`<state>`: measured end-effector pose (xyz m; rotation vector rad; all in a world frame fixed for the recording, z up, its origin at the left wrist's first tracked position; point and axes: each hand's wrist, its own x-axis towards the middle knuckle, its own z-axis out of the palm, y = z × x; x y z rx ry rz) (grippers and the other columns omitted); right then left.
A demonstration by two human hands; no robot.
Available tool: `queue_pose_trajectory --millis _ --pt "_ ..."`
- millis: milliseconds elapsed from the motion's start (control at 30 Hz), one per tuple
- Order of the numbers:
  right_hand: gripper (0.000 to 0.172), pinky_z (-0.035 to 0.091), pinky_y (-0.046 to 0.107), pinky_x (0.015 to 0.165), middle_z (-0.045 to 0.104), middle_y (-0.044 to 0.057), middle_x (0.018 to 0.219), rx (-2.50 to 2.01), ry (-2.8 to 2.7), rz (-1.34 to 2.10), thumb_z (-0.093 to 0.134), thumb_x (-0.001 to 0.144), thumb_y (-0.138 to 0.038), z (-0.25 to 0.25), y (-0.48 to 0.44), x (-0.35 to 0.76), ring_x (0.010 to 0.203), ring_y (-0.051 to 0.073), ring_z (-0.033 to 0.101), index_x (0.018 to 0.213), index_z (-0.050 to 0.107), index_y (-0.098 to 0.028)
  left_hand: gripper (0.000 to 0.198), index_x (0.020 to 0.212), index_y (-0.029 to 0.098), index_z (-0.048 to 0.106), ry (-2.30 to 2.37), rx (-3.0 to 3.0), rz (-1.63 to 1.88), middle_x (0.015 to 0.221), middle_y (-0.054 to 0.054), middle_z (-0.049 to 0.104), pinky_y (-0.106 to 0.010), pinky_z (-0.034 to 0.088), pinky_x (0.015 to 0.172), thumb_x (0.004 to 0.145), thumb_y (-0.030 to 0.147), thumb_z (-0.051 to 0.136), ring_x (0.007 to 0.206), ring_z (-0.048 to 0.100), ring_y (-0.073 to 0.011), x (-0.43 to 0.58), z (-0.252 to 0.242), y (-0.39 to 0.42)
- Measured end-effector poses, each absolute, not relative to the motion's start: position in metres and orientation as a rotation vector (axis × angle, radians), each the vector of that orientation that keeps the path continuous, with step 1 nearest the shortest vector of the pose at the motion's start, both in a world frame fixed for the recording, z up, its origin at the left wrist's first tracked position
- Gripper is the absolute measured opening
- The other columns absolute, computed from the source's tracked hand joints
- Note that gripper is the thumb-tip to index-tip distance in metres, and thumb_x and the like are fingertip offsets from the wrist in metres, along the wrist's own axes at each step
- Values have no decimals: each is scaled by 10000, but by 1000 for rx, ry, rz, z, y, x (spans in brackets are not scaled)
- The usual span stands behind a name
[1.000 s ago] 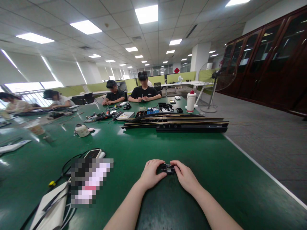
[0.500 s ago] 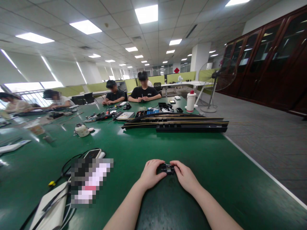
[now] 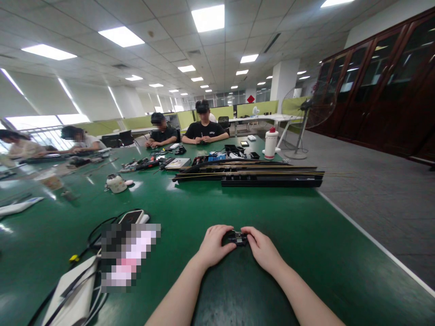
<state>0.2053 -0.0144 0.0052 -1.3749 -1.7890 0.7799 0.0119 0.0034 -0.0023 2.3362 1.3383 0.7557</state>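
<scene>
A small black part with shiny metal bits [image 3: 239, 238] lies between my two hands, low over the green table [image 3: 190, 206]; its exact kind is too small to make out. My left hand [image 3: 215, 246] grips its left end, with the thumb on the near side and the fingers on the far side. At the other end, my right hand [image 3: 261, 249] is closed on it with thumb and fingertips. Fingers cover both ends of the part.
Long black rails [image 3: 272, 181] with thin yellowish rods lie across the table ahead. To the left are a white notebook [image 3: 73, 290], cables, a blurred-out phone-like item and a small pale jar [image 3: 116, 184]. A white bottle [image 3: 271, 144] stands at the back. Several people sit around the table.
Both hands stay in nearly the same place around the small black part. Only a very slight shift of its tilt shows.
</scene>
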Motion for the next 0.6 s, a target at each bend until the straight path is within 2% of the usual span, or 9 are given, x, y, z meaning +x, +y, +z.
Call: queue_pose_trajectory --millis 467,600 --pt "273 471 358 888 689 49 1023 -1368 -1679 814 414 828 -289 3 -12 206 979 206 630 998 621 -238 400 1099 213 563 1352 2327 747 1103 -46 622 -394 377 953 719 257 682 1068 530 -241 13 0 3" --pt "276 454 378 929 674 48 1061 -1322 -1659 875 444 802 -253 -4 -8 209 1007 200 617 1026 605 -239 402 1115 217 556 1336 2350 755 1124 -42 615 -391 368 971 728 231 663 1083 524 -234 12 0 2"
